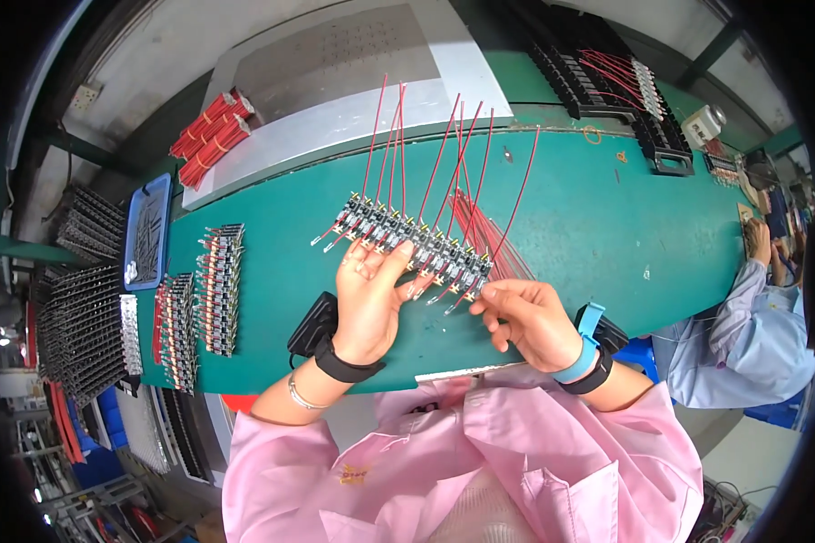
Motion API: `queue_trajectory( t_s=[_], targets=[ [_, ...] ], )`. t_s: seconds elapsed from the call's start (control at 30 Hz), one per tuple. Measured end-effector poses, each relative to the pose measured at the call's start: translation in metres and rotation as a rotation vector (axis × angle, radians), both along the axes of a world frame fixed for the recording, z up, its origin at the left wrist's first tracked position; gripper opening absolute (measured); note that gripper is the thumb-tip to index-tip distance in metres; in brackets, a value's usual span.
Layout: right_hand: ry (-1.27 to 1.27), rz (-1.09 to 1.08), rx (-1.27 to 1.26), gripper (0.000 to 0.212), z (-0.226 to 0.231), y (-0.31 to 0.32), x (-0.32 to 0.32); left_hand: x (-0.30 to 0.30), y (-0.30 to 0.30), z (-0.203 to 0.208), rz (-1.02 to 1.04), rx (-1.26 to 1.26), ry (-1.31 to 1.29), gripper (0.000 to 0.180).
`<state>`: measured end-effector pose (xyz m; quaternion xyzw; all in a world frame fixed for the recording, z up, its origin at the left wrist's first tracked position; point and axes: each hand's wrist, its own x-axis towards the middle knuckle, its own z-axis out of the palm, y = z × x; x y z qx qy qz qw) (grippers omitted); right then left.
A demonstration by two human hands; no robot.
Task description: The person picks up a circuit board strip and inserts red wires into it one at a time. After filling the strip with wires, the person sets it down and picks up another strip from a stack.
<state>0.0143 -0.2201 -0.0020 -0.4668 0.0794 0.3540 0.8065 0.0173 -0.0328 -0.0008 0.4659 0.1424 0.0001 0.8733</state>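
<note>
My left hand (369,294) holds a long strip of small black and silver electrical parts (412,240) from below, its thumb lying across the front. Thin red wires (435,172) stand up from several of these parts, and short ends with metal tips stick out on the near side. At the strip's right end, my right hand (527,317) pinches with thumb and forefinger. What lies between those fingertips is too small to make out. A bundle of loose red wires (493,240) rests on the green table behind the strip.
More strips of parts (219,290) lie at the left beside a blue tray (147,231) and stacked black racks (81,312). Bundled red wires (210,136) rest on a pale board (475,86). Black rails (638,118) stand at the far right. Another person (752,326) sits at right.
</note>
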Motion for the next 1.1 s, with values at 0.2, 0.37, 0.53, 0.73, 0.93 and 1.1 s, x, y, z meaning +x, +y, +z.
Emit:
queue_trajectory(
  t_s=[0.2, 0.37, 0.53, 0.73, 0.93, 1.1],
  targets=[
    [-0.088, -0.074, -0.046, 0.016, 0.004, -0.018, -0.001, 0.004, -0.022, 0.006, -0.052, -0.019, -0.048, 0.015],
    [-0.127, -0.138, -0.013, 0.014, 0.006, -0.045, 0.004, 0.004, -0.04, 0.007, -0.136, -0.045, -0.035, 0.019],
    [-0.203, -0.267, -0.078, 0.014, 0.0, -0.084, 0.008, -0.011, -0.042, 0.001, -0.294, -0.026, 0.035, 0.029],
    [-0.245, -0.443, -0.178, 0.013, -0.015, -0.157, 0.026, -0.035, -0.003, -0.003, -0.205, 0.094, 0.09, 0.033],
    [-0.257, -0.557, -0.293, 0.012, -0.02, -0.214, 0.036, -0.056, 0.061, -0.008, 0.279, 0.249, -0.032, 0.033],
    [-0.199, -0.531, -0.447, 0.014, -0.022, -0.233, 0.048, -0.072, 0.088, 0.002, 0.552, 0.281, -0.061, 0.027]
  ],
)
